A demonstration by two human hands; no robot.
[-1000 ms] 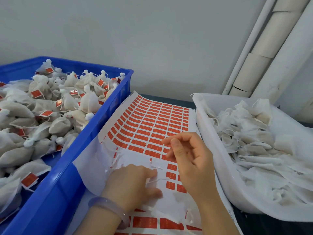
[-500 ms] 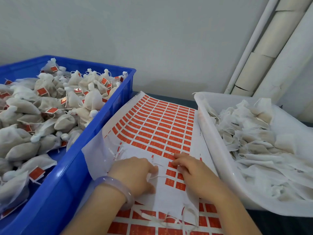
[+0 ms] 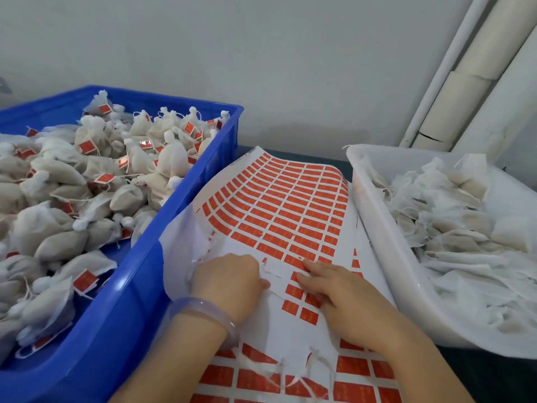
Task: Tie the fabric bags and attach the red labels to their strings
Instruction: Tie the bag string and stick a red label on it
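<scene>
Head camera: we press our right hand (image 3: pixel 340 292), fingers flat, on the sheet of red labels (image 3: pixel 290 210) between a blue crate (image 3: pixel 130 286) of labelled fabric bags (image 3: pixel 58 170) and a white tub (image 3: pixel 377 228); our left hand (image 3: pixel 229 280) curls alongside, grasp unclear.

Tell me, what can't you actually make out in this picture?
All from the head view:
Print on the red labels: too small and blurred to read.
What the left hand holds: its own curled fingers hide it.
Whether the right hand has peeled a label: too small to tell.
Blue crate: its left side is cut off by the frame edge.
White tub: its right side is cut off too.
</scene>
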